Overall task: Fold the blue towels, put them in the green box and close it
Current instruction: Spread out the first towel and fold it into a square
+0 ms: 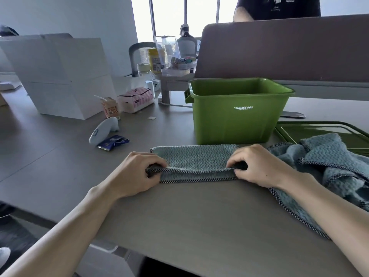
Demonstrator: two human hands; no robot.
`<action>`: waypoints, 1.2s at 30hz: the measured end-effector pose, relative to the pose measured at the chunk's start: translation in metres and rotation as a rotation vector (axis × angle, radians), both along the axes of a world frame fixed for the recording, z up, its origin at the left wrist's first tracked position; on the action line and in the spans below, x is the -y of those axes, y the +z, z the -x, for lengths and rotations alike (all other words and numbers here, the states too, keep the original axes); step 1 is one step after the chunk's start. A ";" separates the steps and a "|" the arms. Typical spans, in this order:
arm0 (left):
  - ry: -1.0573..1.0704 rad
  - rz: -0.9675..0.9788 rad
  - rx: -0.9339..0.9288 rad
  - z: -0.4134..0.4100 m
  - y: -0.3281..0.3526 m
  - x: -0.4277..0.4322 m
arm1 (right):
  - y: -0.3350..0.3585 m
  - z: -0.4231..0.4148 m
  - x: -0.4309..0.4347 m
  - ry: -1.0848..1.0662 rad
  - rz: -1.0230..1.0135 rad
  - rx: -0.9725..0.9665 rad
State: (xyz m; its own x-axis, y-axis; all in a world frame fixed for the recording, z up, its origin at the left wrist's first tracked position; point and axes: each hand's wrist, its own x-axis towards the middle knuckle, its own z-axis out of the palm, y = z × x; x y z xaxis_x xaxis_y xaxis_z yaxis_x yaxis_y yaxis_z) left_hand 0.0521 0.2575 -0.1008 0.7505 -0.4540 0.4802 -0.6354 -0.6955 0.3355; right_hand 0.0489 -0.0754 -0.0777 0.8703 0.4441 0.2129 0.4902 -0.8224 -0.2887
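Nearest the camera is a bare stretch of the counter (199,216), with both forearms reaching over it. The left hand (137,172) pinches the near left corner of a blue towel (193,158), fingers curled round the dotted hem. The right hand (257,166) grips the near right corner the same way. The hem is raised slightly between them, while the rest of the towel lies flat in a narrow band, apparently already doubled.

The cloth looks soft, light and limp, with a nubby weave that should not slip. It will sag wherever it is unsupported, so the corners and the stitched hem are the sensible places to hold it.

To the right, a heap of unfolded towels (323,154) lies rumpled, one edge trailing towards the near side of the counter. Just beyond the folded towel stands the green box (235,116), open, with nothing visible inside from this angle. Its lid (311,128) lies flat on the counter to the right of the box, partly under the heap.
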 end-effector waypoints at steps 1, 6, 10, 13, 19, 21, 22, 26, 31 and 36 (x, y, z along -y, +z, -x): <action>0.006 0.027 0.020 0.001 0.000 -0.001 | 0.000 0.000 0.001 -0.010 -0.018 0.004; -0.081 0.129 0.078 0.009 -0.001 -0.003 | 0.002 0.002 0.007 -0.021 -0.101 -0.024; -0.156 0.085 0.062 0.014 0.000 -0.003 | 0.003 0.004 0.007 -0.014 -0.135 -0.025; -0.180 0.037 0.032 0.016 0.000 -0.002 | 0.003 0.004 0.009 0.010 -0.138 -0.026; -0.182 0.009 0.020 0.017 0.000 -0.001 | 0.002 0.006 0.013 0.043 -0.164 0.005; -0.168 -0.003 0.028 0.017 -0.001 -0.001 | 0.002 0.006 0.014 0.060 -0.184 0.055; -0.163 -0.010 0.030 0.017 -0.001 -0.001 | 0.002 0.007 0.014 0.074 -0.188 0.081; -0.152 -0.012 0.042 0.017 -0.003 0.000 | 0.005 0.011 0.015 0.180 -0.145 0.127; -0.161 0.010 0.036 0.015 -0.004 -0.003 | -0.004 0.004 0.018 0.232 -0.028 0.031; -0.165 0.030 0.019 0.013 -0.005 -0.009 | -0.003 0.004 0.022 0.210 -0.035 -0.045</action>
State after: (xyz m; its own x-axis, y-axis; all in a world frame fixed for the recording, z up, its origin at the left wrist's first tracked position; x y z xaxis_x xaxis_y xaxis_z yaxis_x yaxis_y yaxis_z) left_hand 0.0392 0.2663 -0.1060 0.6572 -0.5555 0.5094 -0.7469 -0.5706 0.3414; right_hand 0.0449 -0.0978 -0.0805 0.7682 0.6099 0.1947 0.6361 -0.6923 -0.3408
